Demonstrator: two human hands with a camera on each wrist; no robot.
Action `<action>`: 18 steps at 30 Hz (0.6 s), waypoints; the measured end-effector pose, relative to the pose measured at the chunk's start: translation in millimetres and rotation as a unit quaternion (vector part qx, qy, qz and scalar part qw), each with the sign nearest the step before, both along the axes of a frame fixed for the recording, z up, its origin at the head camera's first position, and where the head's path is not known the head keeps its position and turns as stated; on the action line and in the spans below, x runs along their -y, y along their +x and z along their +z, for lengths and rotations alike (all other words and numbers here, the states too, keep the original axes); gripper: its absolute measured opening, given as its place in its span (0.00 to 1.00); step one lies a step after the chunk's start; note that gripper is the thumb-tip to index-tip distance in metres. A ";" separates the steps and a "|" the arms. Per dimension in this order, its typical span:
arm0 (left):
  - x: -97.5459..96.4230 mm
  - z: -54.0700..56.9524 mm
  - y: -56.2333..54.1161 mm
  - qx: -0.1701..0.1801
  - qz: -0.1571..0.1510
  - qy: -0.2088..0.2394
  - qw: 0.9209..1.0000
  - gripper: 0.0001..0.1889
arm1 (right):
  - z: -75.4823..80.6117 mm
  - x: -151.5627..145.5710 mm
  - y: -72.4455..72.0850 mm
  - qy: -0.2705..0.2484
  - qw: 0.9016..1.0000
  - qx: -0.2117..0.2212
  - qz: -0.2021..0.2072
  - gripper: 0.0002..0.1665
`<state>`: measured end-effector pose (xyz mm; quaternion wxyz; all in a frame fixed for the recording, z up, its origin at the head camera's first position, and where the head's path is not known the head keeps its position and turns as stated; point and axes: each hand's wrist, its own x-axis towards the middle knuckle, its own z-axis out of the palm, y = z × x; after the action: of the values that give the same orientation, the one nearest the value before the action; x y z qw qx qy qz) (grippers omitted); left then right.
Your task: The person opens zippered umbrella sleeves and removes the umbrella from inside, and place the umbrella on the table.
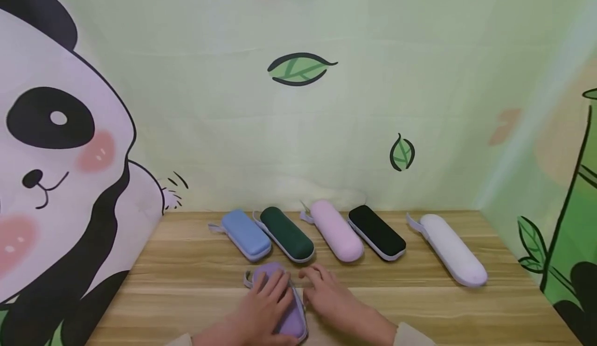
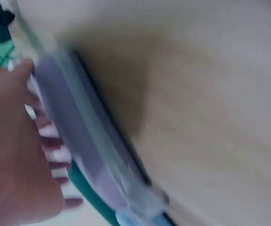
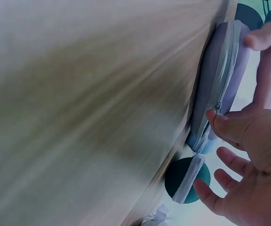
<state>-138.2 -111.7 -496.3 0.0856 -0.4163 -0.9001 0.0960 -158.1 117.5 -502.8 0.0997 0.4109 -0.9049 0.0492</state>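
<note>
A purple zip case [image 1: 295,319] lies near the front of the wooden table [image 1: 485,312], its wrist loop [image 1: 247,280] at the far end. The left hand [image 1: 258,310] rests on it, fingers loosely bent across the top rather than clasping the sides. The right hand [image 1: 332,298] is along its right edge — thumb at the zip pull [image 3: 218,107], other fingers spread and loose. Behind lie blue [image 1: 246,233], green [image 1: 285,232], pink [image 1: 337,231] and black cases [image 1: 377,232], left to right — a white case [image 1: 453,250] farther right.
</note>
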 end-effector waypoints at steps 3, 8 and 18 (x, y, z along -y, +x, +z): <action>12.9 1.8 -12.3 0.034 -0.044 0.004 0.998 0.52 | -2.5 -1.4 -5.7 -0.004 1.000 -0.018 -0.009 0.08; 26.3 -1.8 -31.6 0.059 -0.089 0.013 0.994 0.52 | -4.9 -0.2 -15.8 -0.007 0.999 -0.048 -0.023 0.07; 37.5 -18.5 -47.8 0.108 -0.069 0.061 0.990 0.43 | -3.1 -3.3 -22.7 -0.002 0.998 -0.055 -0.034 0.05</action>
<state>-186.1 -149.2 -514.8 0.0197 -0.4795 -0.8773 -0.0111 -180.8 120.8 -505.9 0.1518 0.3820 -0.9113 0.0249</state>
